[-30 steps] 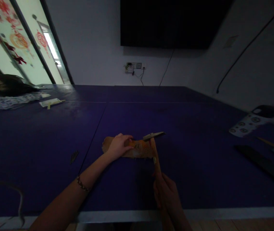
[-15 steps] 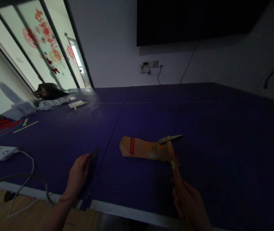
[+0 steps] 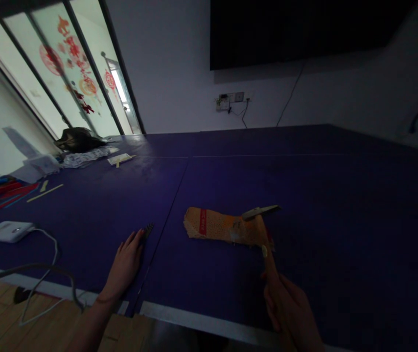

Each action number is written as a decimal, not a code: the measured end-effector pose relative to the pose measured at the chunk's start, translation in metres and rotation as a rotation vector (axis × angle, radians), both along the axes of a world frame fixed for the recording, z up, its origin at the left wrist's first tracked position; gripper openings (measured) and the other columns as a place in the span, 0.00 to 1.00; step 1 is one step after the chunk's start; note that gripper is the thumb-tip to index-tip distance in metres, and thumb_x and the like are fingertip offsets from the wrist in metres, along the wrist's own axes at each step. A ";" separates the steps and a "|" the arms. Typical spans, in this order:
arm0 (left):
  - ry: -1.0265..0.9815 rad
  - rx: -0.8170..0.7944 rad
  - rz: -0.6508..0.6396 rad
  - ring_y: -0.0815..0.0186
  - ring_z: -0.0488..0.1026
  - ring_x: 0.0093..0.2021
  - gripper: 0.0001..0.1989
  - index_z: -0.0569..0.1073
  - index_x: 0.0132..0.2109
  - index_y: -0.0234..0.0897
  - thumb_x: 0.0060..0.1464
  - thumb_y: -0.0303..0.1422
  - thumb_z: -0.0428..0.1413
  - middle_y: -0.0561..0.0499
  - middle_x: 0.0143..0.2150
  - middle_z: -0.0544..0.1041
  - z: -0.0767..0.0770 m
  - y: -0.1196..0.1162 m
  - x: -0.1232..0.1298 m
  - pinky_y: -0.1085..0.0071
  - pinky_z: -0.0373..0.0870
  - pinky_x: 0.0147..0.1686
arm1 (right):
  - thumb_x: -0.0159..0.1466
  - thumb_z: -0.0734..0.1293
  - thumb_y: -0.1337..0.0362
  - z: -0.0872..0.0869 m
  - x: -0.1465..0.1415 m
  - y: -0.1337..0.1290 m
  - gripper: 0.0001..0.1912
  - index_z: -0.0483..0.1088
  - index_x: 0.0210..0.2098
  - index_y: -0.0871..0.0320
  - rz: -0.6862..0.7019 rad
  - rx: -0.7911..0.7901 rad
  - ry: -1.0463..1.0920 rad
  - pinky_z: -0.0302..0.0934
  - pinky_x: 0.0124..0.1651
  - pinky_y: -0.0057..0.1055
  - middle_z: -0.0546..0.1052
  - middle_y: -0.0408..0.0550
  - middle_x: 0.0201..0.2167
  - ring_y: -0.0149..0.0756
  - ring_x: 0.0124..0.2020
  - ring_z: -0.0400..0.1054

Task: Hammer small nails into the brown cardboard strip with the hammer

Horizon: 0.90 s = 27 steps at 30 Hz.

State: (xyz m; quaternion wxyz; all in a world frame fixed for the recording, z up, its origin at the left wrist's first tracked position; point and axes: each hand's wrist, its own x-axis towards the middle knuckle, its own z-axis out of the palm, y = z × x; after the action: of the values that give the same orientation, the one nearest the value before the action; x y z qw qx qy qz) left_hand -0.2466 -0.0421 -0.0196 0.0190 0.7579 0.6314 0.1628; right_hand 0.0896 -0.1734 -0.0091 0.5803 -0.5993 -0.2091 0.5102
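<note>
My right hand (image 3: 291,305) is closed around the wooden handle of a hammer (image 3: 269,254). Its metal head, tapering to a point on the right, rests over the far right part of a worn piece of brown cardboard (image 3: 214,226) with a red printed stripe. To the left, my left hand (image 3: 126,259) lies palm down on the purple tabletop with its fingers stretched out. A small bunch of thin dark nails (image 3: 149,230) sticks out at its fingertips; the fingers partly cover them.
A white power bank (image 3: 8,231) with a cable lies at the left on the purple table (image 3: 209,181). Beyond it are red and blue strips (image 3: 7,193), a clear plastic box (image 3: 42,165) and a dark bag (image 3: 79,140). A loose cable crosses the near left edge.
My left hand has flattened, its fingers now stretched out beside the nails rather than bent over them. The right hand and hammer have hardly moved; the view has shifted slightly.
</note>
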 end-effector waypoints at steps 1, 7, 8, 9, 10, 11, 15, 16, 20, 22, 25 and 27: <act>-0.007 0.018 0.007 0.56 0.57 0.58 0.22 0.58 0.56 0.29 0.57 0.33 0.37 0.38 0.56 0.64 -0.001 0.000 -0.001 0.55 0.57 0.54 | 0.38 0.68 0.40 -0.001 0.000 0.000 0.30 0.63 0.29 0.58 0.001 0.002 -0.009 0.45 0.06 0.18 0.62 0.32 0.09 0.22 0.04 0.53; -0.045 0.126 0.045 0.55 0.60 0.57 0.23 0.58 0.55 0.26 0.56 0.34 0.37 0.35 0.55 0.64 -0.004 -0.002 0.000 0.56 0.58 0.54 | 0.40 0.67 0.39 -0.007 0.003 0.000 0.31 0.63 0.30 0.58 0.022 -0.001 -0.041 0.45 0.06 0.18 0.62 0.33 0.09 0.23 0.04 0.53; -0.046 0.111 0.037 0.55 0.61 0.56 0.23 0.59 0.55 0.27 0.56 0.34 0.37 0.35 0.55 0.64 -0.003 -0.002 0.001 0.55 0.58 0.54 | 0.40 0.67 0.39 -0.007 0.003 -0.001 0.31 0.63 0.31 0.58 0.021 -0.003 -0.047 0.46 0.06 0.19 0.62 0.33 0.09 0.23 0.04 0.53; -0.049 0.096 0.031 0.56 0.62 0.55 0.23 0.59 0.55 0.27 0.56 0.34 0.37 0.35 0.54 0.65 -0.002 -0.002 0.002 0.55 0.59 0.53 | 0.41 0.66 0.39 -0.008 0.003 -0.001 0.30 0.63 0.31 0.58 0.022 -0.002 -0.051 0.46 0.06 0.19 0.62 0.33 0.09 0.23 0.04 0.53; -0.054 0.084 0.026 0.56 0.63 0.55 0.22 0.60 0.54 0.26 0.56 0.34 0.37 0.36 0.53 0.66 -0.002 -0.003 0.002 0.56 0.59 0.53 | 0.42 0.66 0.39 -0.007 0.003 -0.001 0.30 0.63 0.31 0.58 0.024 0.006 -0.052 0.46 0.06 0.19 0.62 0.33 0.10 0.23 0.04 0.53; -0.062 0.077 0.024 0.56 0.64 0.54 0.22 0.61 0.53 0.26 0.56 0.35 0.37 0.36 0.52 0.67 -0.001 -0.003 0.003 0.57 0.60 0.53 | 0.43 0.66 0.39 -0.007 0.002 -0.001 0.30 0.63 0.32 0.58 0.029 0.011 -0.052 0.46 0.06 0.19 0.62 0.33 0.10 0.24 0.04 0.53; -0.109 0.059 0.094 0.57 0.69 0.48 0.22 0.65 0.49 0.27 0.55 0.36 0.39 0.37 0.48 0.71 0.004 -0.006 0.002 0.60 0.66 0.47 | 0.44 0.66 0.40 -0.006 0.003 -0.001 0.29 0.61 0.31 0.58 0.065 0.037 -0.052 0.45 0.06 0.19 0.62 0.33 0.11 0.23 0.04 0.54; -0.115 0.055 0.124 0.56 0.70 0.47 0.22 0.66 0.49 0.27 0.54 0.37 0.39 0.37 0.46 0.72 0.006 -0.008 0.001 0.61 0.67 0.45 | 0.44 0.66 0.41 -0.006 0.003 -0.001 0.28 0.61 0.31 0.58 0.069 0.044 -0.054 0.45 0.06 0.19 0.62 0.32 0.10 0.23 0.04 0.54; -0.094 0.077 0.205 0.56 0.71 0.44 0.20 0.68 0.45 0.29 0.53 0.36 0.40 0.39 0.43 0.73 0.013 -0.014 -0.001 0.61 0.68 0.42 | 0.46 0.65 0.40 -0.007 0.003 0.000 0.27 0.60 0.30 0.58 0.087 0.052 -0.064 0.46 0.05 0.18 0.61 0.32 0.10 0.23 0.04 0.54; -0.076 0.085 0.200 0.56 0.71 0.42 0.19 0.70 0.43 0.30 0.52 0.35 0.40 0.40 0.42 0.74 0.016 -0.016 -0.001 0.62 0.68 0.41 | 0.46 0.64 0.39 -0.007 0.002 0.000 0.27 0.60 0.30 0.58 0.077 0.039 -0.081 0.45 0.05 0.19 0.61 0.32 0.10 0.23 0.04 0.54; -0.023 0.071 0.198 0.56 0.72 0.40 0.19 0.71 0.42 0.31 0.52 0.34 0.40 0.40 0.42 0.73 0.022 -0.017 -0.003 0.63 0.68 0.41 | 0.47 0.63 0.39 -0.007 0.000 0.001 0.28 0.61 0.30 0.58 0.064 0.027 -0.106 0.45 0.05 0.18 0.61 0.31 0.10 0.23 0.04 0.53; 0.042 0.027 0.216 0.55 0.72 0.40 0.19 0.71 0.42 0.30 0.52 0.34 0.40 0.39 0.41 0.73 0.028 -0.017 -0.005 0.63 0.67 0.41 | 0.47 0.63 0.39 -0.006 -0.001 0.000 0.27 0.61 0.30 0.58 0.075 0.035 -0.105 0.46 0.05 0.18 0.61 0.31 0.10 0.23 0.04 0.54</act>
State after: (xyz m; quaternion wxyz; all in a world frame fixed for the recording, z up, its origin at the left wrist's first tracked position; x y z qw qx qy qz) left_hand -0.2517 -0.0586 0.0084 -0.0221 0.6888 0.7075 0.1564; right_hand 0.0886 -0.1730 -0.0155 0.5593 -0.6068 -0.2705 0.4958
